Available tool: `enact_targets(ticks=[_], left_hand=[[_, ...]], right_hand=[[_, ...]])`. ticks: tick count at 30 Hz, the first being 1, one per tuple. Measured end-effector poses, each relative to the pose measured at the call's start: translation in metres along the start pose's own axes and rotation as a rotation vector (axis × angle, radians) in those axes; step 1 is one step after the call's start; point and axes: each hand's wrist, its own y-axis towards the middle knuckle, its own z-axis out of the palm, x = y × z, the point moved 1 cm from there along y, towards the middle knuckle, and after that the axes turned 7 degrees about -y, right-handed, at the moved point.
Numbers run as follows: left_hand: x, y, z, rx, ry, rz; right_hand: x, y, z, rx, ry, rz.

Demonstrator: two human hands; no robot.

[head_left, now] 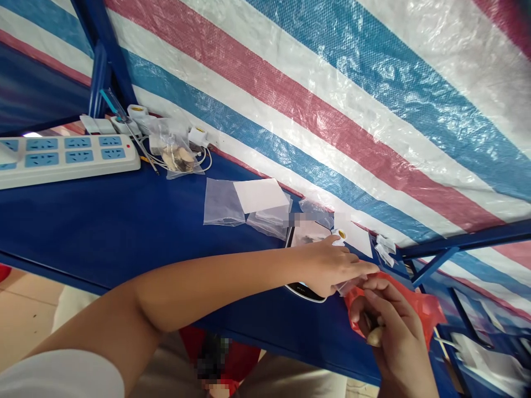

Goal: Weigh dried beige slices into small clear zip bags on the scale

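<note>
My left hand [332, 265] stretches across to the right, its fingers closed on a small clear plastic bag [348, 286]. Beneath that hand is a dark-faced device with a white rim [309, 291], perhaps a small scale, mostly covered by the hand and forearm. My right hand [394, 320] is curled, with small tan pieces [375, 335] between its fingers and palm; their kind is unclear. Its thumb and forefinger come close to the clear bag, and I cannot tell if they grip it. Behind both hands lies a red plastic bag [429, 309].
Flat clear bags [224, 202] and a white card [263, 194] lie on the blue table [166, 221]. Farther left are a bag with tan pieces [180, 158], a screwdriver [143, 146] and a power strip [74, 157]. A striped tarp [290, 105] hangs behind.
</note>
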Motion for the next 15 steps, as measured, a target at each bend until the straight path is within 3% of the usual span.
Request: enact_targets(ticks=[5,10,15], left_hand=[[0.008,0.000,-0.007,0.076,-0.107,-0.058],[0.014,0.000,-0.010,0.057,-0.152,-0.094],[0.016,-0.001,-0.013,0.004,-0.194,-0.089]], right_hand=[[0.002,-0.003,0.005,-0.101,0.047,-0.009],[-0.003,0.009,-0.004,-0.302,0.198,-0.016],[-0.010,0.018,-0.013,-0.274,0.287,0.010]])
